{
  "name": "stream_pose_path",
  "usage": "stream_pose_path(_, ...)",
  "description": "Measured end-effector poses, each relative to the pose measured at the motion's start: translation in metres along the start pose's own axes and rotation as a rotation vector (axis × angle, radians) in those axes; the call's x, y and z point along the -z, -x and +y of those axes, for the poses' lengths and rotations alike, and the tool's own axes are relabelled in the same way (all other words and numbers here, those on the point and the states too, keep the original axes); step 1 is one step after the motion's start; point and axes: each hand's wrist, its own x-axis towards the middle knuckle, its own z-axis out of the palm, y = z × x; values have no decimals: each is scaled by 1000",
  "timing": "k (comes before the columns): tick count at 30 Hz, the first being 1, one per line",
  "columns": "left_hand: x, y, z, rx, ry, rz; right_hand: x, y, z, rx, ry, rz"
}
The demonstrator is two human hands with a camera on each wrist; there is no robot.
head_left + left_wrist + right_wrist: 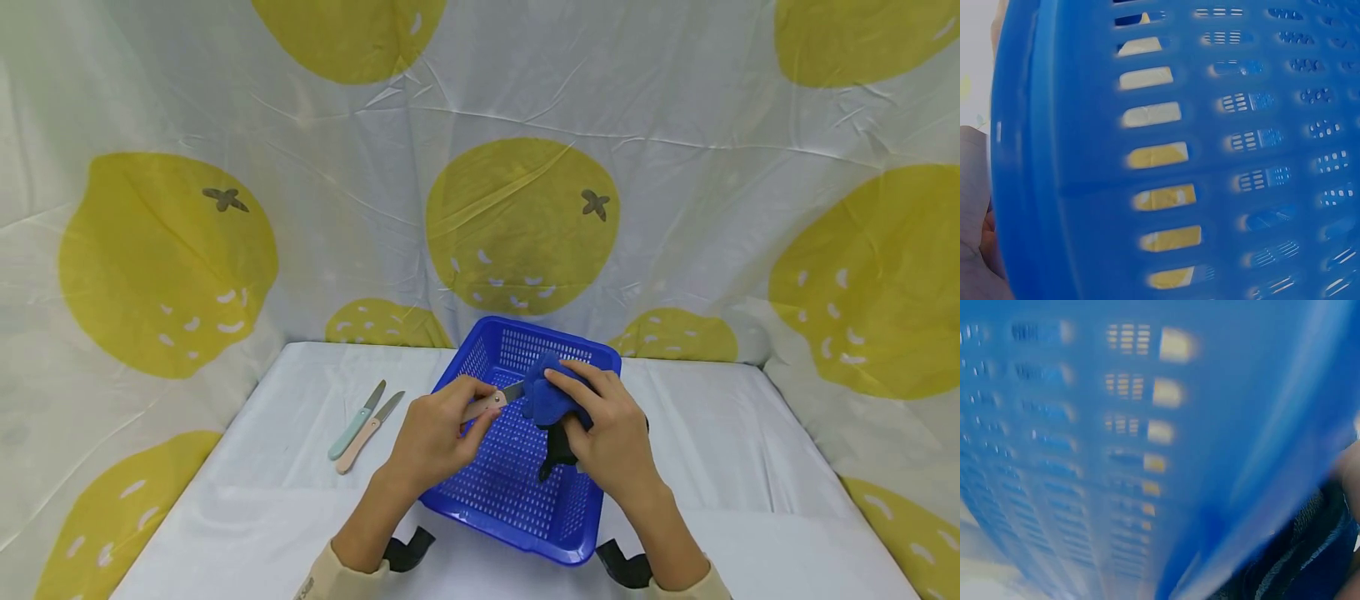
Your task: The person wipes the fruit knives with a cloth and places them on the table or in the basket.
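My left hand (442, 429) pinches the pale pink handle of a small knife (487, 405) over a blue plastic basket (510, 533). The blade points right, its end covered by a blue cloth (547, 392) that my right hand (611, 421) grips around it. Below the cloth hangs a black piece (557, 454); what it is, I cannot tell. In the left wrist view the basket wall fills most of the picture, with part of the left hand (979, 225) at the edge. The right wrist view shows dark folds of cloth (1310, 550) beside the basket wall.
Left of the basket, two knives lie side by side on the white-covered table (255, 433): one with a mint handle (350, 433), one with a pale pink handle (358, 446). A white curtain with yellow fruit prints (525, 225) hangs behind and at the sides.
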Motion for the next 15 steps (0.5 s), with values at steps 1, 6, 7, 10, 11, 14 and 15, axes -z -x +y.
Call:
stream_pose_path(1, 0, 0, 0, 0, 2, 1, 1, 0, 2, -7, 4, 9)
stream_pose_path(6, -1, -1, -1, -3, 20, 21, 9, -2, 12, -51, 20, 43)
stream_pose_path(7, -1, -1, 0, 0, 24, 22, 11, -2, 14, -59, 18, 49)
stream_pose_path(10, -1, -1, 0, 19, 45, 16, 16, -3, 18, -78, 16, 68)
stream_pose_path(11, -1, -1, 0, 30, 51, 11, 18, -3, 19, -83, 14, 74)
stream_pose_path(14, 0, -1, 0, 57, 65, -4, 22, -4, 21, -93, 16, 91)
stream_pose_path(15, 1, 0, 0, 63, 66, -6, 24, -4, 22, -96, 14, 96)
